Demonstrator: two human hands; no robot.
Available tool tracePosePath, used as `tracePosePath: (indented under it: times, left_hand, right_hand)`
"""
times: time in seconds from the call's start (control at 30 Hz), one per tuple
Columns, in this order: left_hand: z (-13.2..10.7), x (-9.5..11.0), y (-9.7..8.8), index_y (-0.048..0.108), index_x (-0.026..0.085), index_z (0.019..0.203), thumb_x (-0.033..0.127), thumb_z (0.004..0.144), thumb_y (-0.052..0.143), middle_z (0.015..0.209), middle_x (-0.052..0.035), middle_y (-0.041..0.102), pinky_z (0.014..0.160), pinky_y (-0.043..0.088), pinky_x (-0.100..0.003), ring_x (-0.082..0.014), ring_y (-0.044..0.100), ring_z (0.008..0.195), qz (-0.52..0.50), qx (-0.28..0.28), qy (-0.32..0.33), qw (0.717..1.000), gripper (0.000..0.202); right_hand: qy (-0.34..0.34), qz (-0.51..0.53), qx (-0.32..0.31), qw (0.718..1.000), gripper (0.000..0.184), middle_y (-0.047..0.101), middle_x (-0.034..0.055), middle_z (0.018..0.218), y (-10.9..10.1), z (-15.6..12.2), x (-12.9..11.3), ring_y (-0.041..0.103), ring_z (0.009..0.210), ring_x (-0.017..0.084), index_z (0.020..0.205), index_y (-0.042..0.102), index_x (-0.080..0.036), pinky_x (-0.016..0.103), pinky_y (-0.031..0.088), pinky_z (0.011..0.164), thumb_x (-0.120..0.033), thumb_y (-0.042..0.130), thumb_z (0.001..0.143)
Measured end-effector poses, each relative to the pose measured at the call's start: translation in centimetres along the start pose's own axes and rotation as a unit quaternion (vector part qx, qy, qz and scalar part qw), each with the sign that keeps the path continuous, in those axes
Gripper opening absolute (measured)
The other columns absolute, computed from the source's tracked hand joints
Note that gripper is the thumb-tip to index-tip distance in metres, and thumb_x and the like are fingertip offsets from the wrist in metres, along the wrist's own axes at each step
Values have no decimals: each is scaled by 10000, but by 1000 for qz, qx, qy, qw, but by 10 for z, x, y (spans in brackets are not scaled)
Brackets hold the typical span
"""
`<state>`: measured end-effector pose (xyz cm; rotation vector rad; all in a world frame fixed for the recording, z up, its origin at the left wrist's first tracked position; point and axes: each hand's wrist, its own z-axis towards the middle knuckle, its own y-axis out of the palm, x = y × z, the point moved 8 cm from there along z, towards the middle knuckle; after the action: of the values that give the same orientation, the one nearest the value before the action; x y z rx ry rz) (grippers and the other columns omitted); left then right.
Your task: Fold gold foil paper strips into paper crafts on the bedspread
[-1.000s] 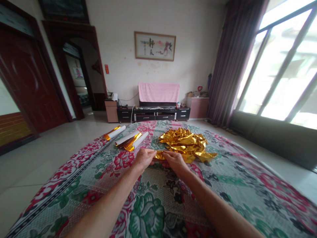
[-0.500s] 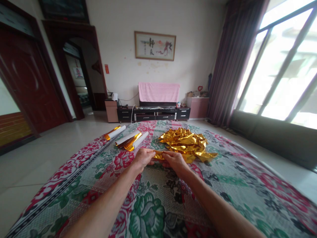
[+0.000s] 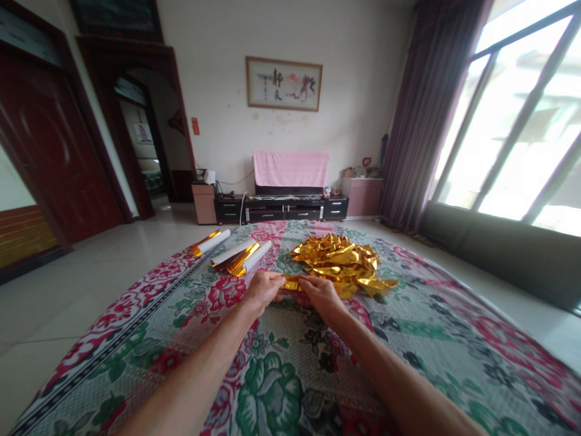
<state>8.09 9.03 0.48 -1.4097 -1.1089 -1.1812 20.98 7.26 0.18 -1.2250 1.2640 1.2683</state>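
Note:
Between my two hands is a small folded piece of gold foil paper (image 3: pixel 292 282), pinched at both ends. My left hand (image 3: pixel 264 287) closes on its left end, thumb on top. On the other end, my right hand (image 3: pixel 320 293) grips with thumb and fingers; most of the fingertips are hidden under the paper. Just beyond my right hand lies a heap of folded gold foil pieces (image 3: pixel 342 257). To the left, past my left hand, rolled sheets of gold foil paper (image 3: pixel 245 257) with white backs rest on the cloth.
A flowered tablecloth (image 3: pixel 270 387) covers the round table under my arms. Another white-and-gold roll (image 3: pixel 212 242) lies near the table's far left edge. Beyond the table stand a low black cabinet (image 3: pixel 267 214) and a pink cloth (image 3: pixel 291 168) over a screen-like shape.
The foil piece between my fingers has shifted slightly and catches the light differently. Both hands stay in nearly the same place, and the heap and rolls are unchanged.

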Motion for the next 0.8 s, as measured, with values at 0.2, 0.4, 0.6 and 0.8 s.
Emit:
tracePosePath:
  times: [0.2,0.4,0.6,0.8]
  left_hand:
    - [0,0,-2,641,145,936,268,723,538,827,-74,682,494,436,-211,-185,642,707,11,0,1,1000,267]
    - [-3,2,1,647,140,928,267,713,561,840,-69,681,508,430,-192,-178,638,750,-18,-42,2,999,263]
    - [-2,2,-1,645,124,945,235,704,567,809,-79,683,483,416,-182,-169,636,717,-11,-30,4,999,276]
    - [0,0,-1,640,135,959,253,714,554,832,-78,683,475,429,-195,-177,641,705,3,-8,13,1000,285]
  right_hand:
    - [14,4,-11,1000,215,681,11,706,1,-1,0,631,643,125,896,658,-166,180,482,523,-260,535,747]
    - [10,-7,-4,1000,232,678,11,693,-1,0,0,632,639,130,899,662,-165,187,488,540,-267,582,707]
    - [2,-3,-3,1000,249,684,19,754,-2,1,1,634,645,136,912,658,-153,191,490,523,-259,583,700]
    - [-7,3,-5,1000,233,681,16,747,-2,4,3,632,634,126,903,664,-161,175,485,505,-267,561,724]
